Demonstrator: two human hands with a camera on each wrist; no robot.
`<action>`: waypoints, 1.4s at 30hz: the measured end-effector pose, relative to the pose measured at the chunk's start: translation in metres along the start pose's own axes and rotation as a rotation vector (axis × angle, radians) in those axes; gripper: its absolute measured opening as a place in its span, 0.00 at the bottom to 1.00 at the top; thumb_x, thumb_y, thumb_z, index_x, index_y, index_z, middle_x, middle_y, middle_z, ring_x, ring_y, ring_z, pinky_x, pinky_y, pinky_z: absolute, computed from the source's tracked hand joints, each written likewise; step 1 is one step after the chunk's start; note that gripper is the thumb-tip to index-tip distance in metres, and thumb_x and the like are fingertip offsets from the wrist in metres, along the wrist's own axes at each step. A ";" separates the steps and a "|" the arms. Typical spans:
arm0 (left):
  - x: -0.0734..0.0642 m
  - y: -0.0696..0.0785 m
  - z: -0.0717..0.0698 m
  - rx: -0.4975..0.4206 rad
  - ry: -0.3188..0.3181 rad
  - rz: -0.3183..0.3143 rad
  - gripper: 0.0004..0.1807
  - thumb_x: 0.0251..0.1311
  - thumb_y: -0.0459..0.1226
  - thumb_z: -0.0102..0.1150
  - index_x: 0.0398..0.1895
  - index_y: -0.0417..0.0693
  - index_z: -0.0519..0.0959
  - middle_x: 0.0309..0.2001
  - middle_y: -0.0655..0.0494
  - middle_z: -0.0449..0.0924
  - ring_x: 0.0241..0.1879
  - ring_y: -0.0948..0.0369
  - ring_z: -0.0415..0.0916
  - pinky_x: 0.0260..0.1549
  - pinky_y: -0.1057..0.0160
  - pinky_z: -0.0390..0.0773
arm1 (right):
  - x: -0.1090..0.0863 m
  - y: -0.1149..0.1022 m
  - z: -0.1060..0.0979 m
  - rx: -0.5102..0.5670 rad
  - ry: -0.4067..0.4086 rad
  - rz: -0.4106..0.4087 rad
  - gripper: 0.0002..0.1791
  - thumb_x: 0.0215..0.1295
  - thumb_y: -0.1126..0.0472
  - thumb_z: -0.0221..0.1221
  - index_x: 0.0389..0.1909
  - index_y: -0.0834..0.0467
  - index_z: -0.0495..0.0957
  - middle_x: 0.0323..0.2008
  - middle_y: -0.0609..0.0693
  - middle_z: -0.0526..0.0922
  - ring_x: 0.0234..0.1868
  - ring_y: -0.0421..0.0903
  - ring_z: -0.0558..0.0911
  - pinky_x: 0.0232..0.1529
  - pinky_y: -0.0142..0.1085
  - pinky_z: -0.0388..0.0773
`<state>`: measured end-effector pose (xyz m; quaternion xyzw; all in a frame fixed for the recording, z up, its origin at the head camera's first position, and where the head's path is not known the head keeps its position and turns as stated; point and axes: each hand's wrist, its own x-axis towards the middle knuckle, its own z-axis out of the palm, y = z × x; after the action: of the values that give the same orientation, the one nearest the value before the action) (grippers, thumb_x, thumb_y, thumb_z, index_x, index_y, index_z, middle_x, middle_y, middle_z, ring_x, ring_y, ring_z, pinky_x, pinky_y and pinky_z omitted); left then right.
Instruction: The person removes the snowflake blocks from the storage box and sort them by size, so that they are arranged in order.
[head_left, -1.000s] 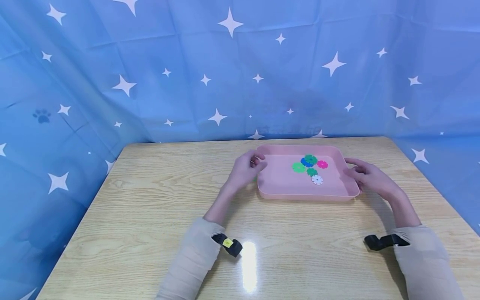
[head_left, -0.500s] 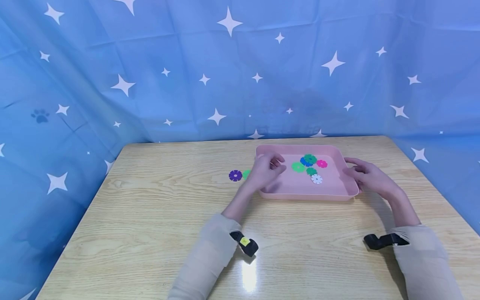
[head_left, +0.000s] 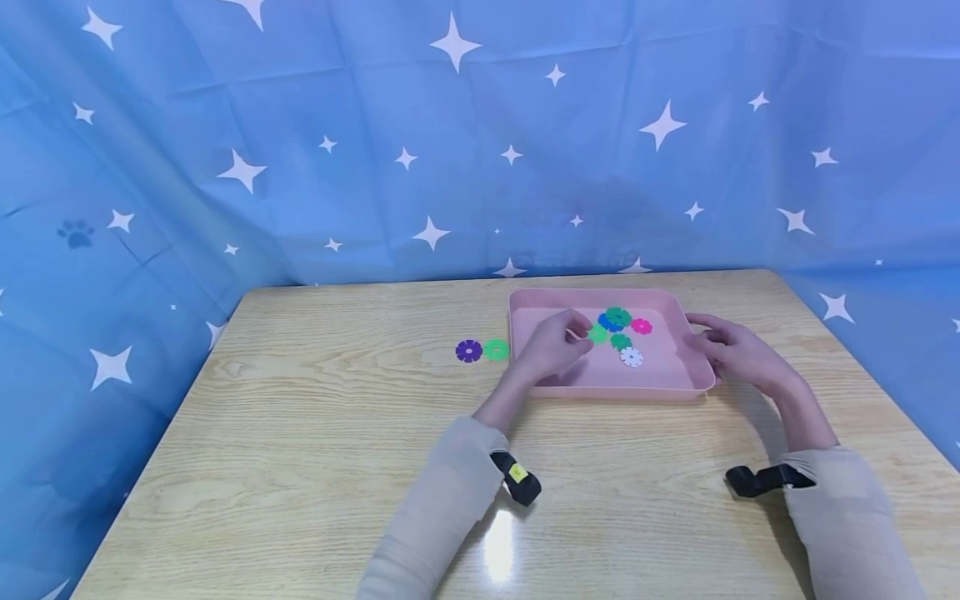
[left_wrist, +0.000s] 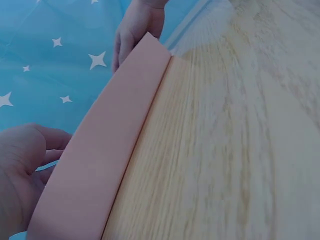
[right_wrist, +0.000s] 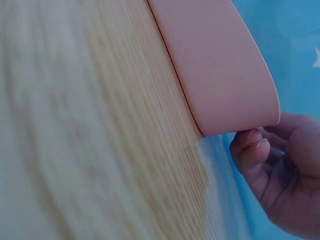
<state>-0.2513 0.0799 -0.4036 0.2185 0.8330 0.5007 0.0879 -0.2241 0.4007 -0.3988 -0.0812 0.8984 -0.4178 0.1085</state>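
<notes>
A shallow pink tray (head_left: 615,393) lies on the wooden table with several notched plastic snowflake discs inside. My left hand (head_left: 557,343) hovers over the tray's left half, fingers loosely bent and thumb apart, its tips close to a light green disc (head_left: 598,334). Past that disc lie a blue disc (head_left: 606,323), two green ones, a pink disc (head_left: 641,327) and a white disc (head_left: 632,357). At the tray's right end, my right hand (head_left: 742,358) grips the rim, thumb over the edge. The tray wall (left_wrist: 100,140) hides part of my left hand in the left wrist view.
Outside the tray's left side, a purple disc (head_left: 468,351) and another light green disc (head_left: 496,349) lie side by side on the table (head_left: 337,417). A blue star-patterned curtain (head_left: 375,208) hangs behind the table's far edge.
My left hand has left the tray's left rim and moved right, over the tray toward the discs. The purple and light green discs on the table have come into view. My right hand stays put.
</notes>
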 end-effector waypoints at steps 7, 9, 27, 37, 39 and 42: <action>0.009 -0.004 0.007 -0.012 -0.021 -0.047 0.17 0.68 0.32 0.61 0.59 0.43 0.78 0.54 0.52 0.80 0.48 0.63 0.76 0.44 0.69 0.77 | 0.002 0.000 0.000 0.005 0.004 -0.003 0.36 0.79 0.50 0.50 0.78 0.64 0.52 0.36 0.60 0.76 0.23 0.49 0.75 0.26 0.39 0.76; 0.011 -0.005 0.008 0.000 -0.027 -0.045 0.18 0.68 0.32 0.61 0.60 0.44 0.78 0.55 0.53 0.80 0.49 0.62 0.75 0.46 0.68 0.76 | 0.002 0.000 0.000 0.003 0.003 -0.001 0.36 0.79 0.50 0.50 0.78 0.64 0.52 0.37 0.60 0.76 0.23 0.49 0.75 0.27 0.39 0.76; 0.016 -0.009 0.010 0.086 0.029 -0.124 0.21 0.62 0.32 0.67 0.58 0.39 0.78 0.40 0.55 0.76 0.39 0.63 0.70 0.41 0.69 0.73 | 0.001 -0.002 -0.001 -0.010 0.008 -0.009 0.35 0.80 0.51 0.50 0.77 0.66 0.52 0.36 0.59 0.76 0.23 0.49 0.75 0.27 0.39 0.76; 0.013 -0.010 0.013 0.122 0.051 -0.130 0.18 0.60 0.37 0.71 0.48 0.45 0.74 0.41 0.56 0.72 0.40 0.61 0.69 0.40 0.67 0.72 | 0.003 0.003 0.000 0.003 -0.001 0.002 0.34 0.80 0.53 0.49 0.77 0.67 0.51 0.35 0.59 0.75 0.22 0.48 0.74 0.26 0.39 0.75; 0.013 -0.010 0.013 0.099 0.062 -0.125 0.16 0.62 0.36 0.70 0.47 0.46 0.73 0.38 0.55 0.73 0.38 0.61 0.69 0.38 0.66 0.72 | 0.002 0.003 0.000 0.000 -0.003 0.003 0.34 0.81 0.54 0.49 0.77 0.66 0.51 0.35 0.58 0.75 0.22 0.48 0.74 0.25 0.39 0.75; 0.012 -0.009 0.013 0.068 0.083 -0.126 0.12 0.65 0.35 0.66 0.46 0.48 0.73 0.35 0.56 0.73 0.34 0.61 0.70 0.34 0.66 0.71 | 0.002 0.004 0.000 -0.005 -0.004 0.009 0.34 0.81 0.54 0.48 0.78 0.66 0.50 0.35 0.59 0.75 0.22 0.48 0.74 0.25 0.39 0.74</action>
<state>-0.2598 0.0923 -0.4165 0.1475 0.8646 0.4740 0.0772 -0.2259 0.4026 -0.4021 -0.0783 0.8996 -0.4149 0.1119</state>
